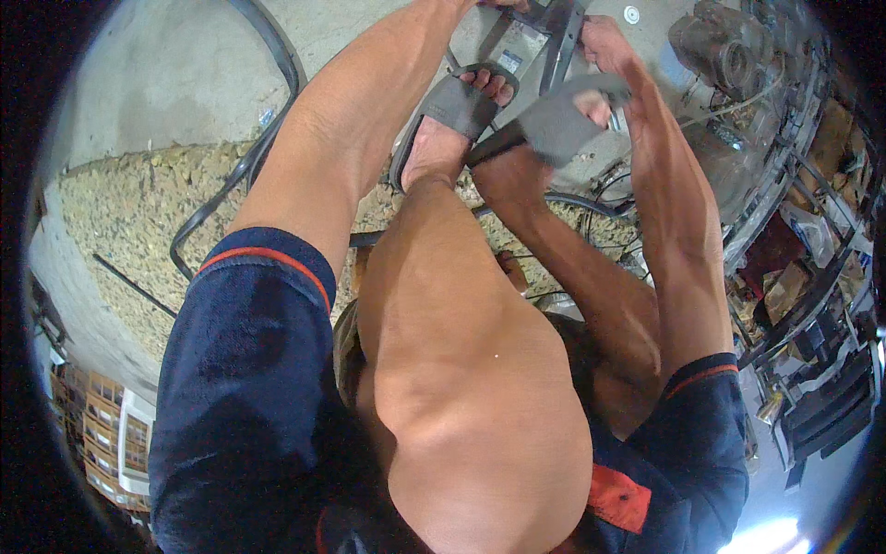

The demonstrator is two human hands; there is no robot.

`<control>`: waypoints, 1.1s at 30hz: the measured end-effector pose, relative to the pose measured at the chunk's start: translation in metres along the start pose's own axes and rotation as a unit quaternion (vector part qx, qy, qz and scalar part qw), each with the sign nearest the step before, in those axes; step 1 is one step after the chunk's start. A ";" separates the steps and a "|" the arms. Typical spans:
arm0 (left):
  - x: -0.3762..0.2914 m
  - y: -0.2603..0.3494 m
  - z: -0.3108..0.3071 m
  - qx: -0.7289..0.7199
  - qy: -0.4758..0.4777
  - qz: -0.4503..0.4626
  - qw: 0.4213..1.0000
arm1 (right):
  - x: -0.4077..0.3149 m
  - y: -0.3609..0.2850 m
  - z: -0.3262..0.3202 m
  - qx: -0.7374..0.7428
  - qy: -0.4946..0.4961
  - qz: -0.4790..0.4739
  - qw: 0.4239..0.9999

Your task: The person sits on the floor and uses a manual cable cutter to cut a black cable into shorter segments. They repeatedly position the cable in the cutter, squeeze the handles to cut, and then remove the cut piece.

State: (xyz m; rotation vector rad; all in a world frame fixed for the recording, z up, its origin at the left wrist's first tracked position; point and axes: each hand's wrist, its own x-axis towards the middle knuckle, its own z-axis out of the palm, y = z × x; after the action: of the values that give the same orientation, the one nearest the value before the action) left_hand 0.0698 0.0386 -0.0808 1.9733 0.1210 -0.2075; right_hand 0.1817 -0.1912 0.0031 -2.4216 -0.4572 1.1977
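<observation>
Both arms reach forward to the top edge of the view. My right hand (606, 43) closes around the side of a dark metal frame piece (558, 48). My left hand (505, 3) is mostly cut off at the top edge, its fingers at the other side of the same piece; its hold cannot be made out. Below the piece are my two feet in grey slide sandals. One sandal (457, 107) rests on the floor, while the other sandal (564, 128) is blurred and tilted against the lower part of the piece.
A black hose or cable (266, 131) curves across the concrete floor at left. Dusty machine parts (723, 52) lie at upper right, with thin wires below. A curved metal rack (782, 173) with scrap stands at right. Brown crates (104, 436) are at lower left.
</observation>
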 end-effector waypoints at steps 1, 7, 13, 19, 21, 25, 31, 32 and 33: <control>-0.001 0.001 0.000 -0.004 0.000 0.020 1.000 | 0.000 0.001 0.001 0.049 -0.009 0.003 0.999; -0.009 0.009 -0.006 -0.037 -0.011 -0.013 0.999 | 0.003 -0.004 0.006 0.120 0.005 0.088 0.989; -0.012 0.021 -0.008 -0.041 -0.020 -0.097 0.994 | 0.004 0.003 0.006 0.158 -0.008 0.069 0.985; -0.012 0.016 -0.003 -0.012 -0.001 -0.050 0.999 | 0.013 0.009 -0.001 -0.455 -0.053 -0.229 0.859; -0.014 0.017 -0.004 0.000 -0.010 -0.059 0.998 | 0.006 0.001 0.002 -0.308 -0.047 -0.111 0.944; -0.022 0.031 -0.018 -0.029 -0.024 -0.058 0.998 | -0.015 -0.020 0.013 -0.006 0.067 0.036 0.997; -0.037 0.045 -0.033 0.006 -0.061 -0.107 0.992 | -0.011 -0.015 0.016 -0.034 0.079 0.049 0.995; -0.035 0.045 -0.030 0.043 -0.053 -0.113 0.991 | -0.008 -0.011 0.015 -0.047 0.071 0.027 0.996; -0.032 0.043 -0.026 0.079 -0.047 -0.119 0.989 | -0.006 -0.007 0.014 -0.066 0.074 0.008 0.995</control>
State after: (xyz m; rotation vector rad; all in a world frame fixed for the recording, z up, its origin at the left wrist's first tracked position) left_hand 0.0483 0.0455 -0.0252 2.0999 0.2877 -0.4782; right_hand 0.1665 -0.1848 0.0025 -2.6082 -0.4867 1.0149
